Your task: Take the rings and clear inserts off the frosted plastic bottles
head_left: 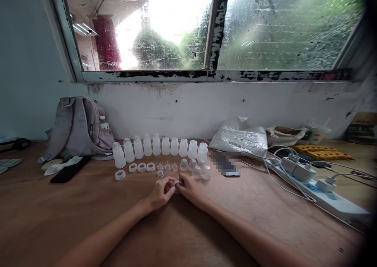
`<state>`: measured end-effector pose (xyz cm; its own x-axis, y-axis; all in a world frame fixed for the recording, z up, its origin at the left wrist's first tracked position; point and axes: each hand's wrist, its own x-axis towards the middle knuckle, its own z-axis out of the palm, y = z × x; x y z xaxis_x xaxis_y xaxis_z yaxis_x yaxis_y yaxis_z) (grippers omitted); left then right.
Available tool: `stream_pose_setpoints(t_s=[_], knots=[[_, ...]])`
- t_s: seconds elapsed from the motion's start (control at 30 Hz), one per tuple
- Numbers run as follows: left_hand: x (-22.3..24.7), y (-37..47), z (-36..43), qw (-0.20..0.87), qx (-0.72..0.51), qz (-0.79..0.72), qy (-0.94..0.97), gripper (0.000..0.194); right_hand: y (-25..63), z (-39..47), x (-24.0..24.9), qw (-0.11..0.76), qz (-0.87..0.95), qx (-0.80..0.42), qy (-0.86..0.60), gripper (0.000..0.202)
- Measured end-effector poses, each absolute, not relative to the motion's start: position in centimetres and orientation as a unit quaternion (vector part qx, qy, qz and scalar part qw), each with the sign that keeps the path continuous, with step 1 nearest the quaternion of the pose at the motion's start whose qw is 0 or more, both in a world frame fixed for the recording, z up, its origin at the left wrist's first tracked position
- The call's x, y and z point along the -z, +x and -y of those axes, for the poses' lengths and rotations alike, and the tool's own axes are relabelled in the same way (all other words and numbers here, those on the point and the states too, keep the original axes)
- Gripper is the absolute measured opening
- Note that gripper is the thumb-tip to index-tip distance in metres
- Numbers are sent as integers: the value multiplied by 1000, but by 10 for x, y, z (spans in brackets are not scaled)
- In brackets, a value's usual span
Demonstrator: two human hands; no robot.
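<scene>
Both my left hand [161, 192] and my right hand [189, 187] are closed around a small whitish ring [177, 183], held low over the table between them. Just beyond my fingers lie several clear nipples [167, 166] and, to their right, several clear domed caps [196, 172]. White rings [141, 167] lie to the left, one of them [120, 175] nearer me. Behind these, a curved row of frosted bottles [157, 146] stands upright; those at the left have clear tops on, while those at the right are open-necked.
A grey backpack [78, 127] and a black case [70, 169] are at the left. Right of the bottles are a silver bag [241, 136], a phone [232, 174] and a white power strip [318, 192] with cables. The wall and window [209, 76] stand behind the table [73, 220].
</scene>
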<state>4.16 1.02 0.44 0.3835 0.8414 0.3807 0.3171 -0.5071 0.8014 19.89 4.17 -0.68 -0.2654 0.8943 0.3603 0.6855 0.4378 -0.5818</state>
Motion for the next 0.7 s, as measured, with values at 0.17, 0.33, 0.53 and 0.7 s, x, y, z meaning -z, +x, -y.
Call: stream_pose_setpoints(t_s=[0.17, 0.33, 0.53, 0.7], knots=[[0, 42, -19, 476, -461, -396, 636, 34, 201, -45, 7, 384, 770, -191, -472, 1], [4, 43, -24, 484, -451, -398, 636, 38, 202, -42, 4, 400, 770, -196, -458, 5], [8, 43, -28, 492, -467, -387, 625, 33, 200, -36, -1, 399, 783, -201, -432, 13], [5, 39, -32, 580, -523, -389, 489, 35, 199, -34, -2, 427, 777, -192, -420, 20]])
